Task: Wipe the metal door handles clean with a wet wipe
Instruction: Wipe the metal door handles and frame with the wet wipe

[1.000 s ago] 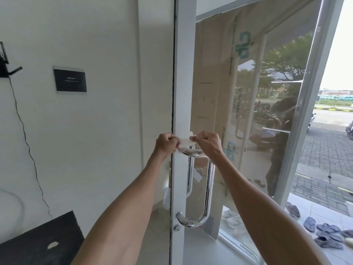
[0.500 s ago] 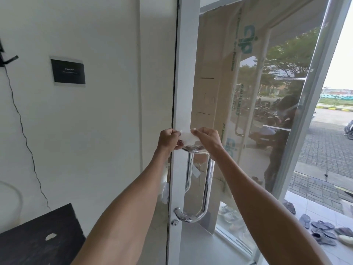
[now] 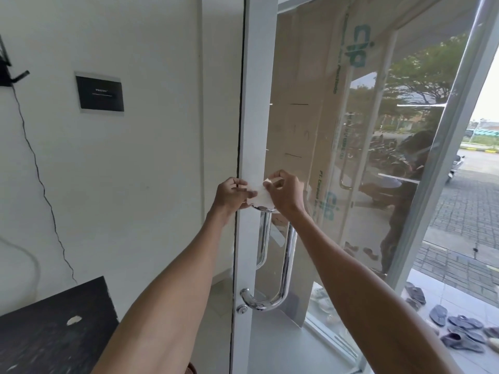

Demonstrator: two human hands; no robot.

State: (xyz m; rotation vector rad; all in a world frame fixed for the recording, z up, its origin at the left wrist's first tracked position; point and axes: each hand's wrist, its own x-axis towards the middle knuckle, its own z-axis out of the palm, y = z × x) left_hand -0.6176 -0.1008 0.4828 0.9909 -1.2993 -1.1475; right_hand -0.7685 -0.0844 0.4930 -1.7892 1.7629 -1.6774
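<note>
Reporting hands first: L hand point(image 3: 231, 197) and R hand point(image 3: 286, 197) are both curled, each pinching one end of the wet wipe point(image 3: 259, 197), which is stretched between them. (Op.)

Loc. of door handle rel. to hands? (Sup.)

Near-side door handle point(image 3: 288, 265) lies at 6 o'clock of the wipe. Its top bend is touching or just under the wipe's lower edge; contact can't be confirmed. Long axis is vertical, 12-to-6, ending in a curved foot low on the door frame point(image 3: 256, 103). (Op.)

Which hand is nearer the bar? (Sup.)

R hand: the vertical bar drops from just below its wrist. L hand sits at 9 o'clock of the wipe, over the frame edge. (Op.)

Second handle? (Sup.)

Yes. Outer handle point(image 3: 266, 238) is behind the glass, parallel, at approx. 9 o'clock of the near bar. My est.: not reachable from this side. (Op.)

Next-move req.? (Sup.)

Judgement only: wrap wipe round the top bend, then travel toward 6 along the axis. Nothing below the bend looks wiped, so most of the job is pending. (Op.)
</note>
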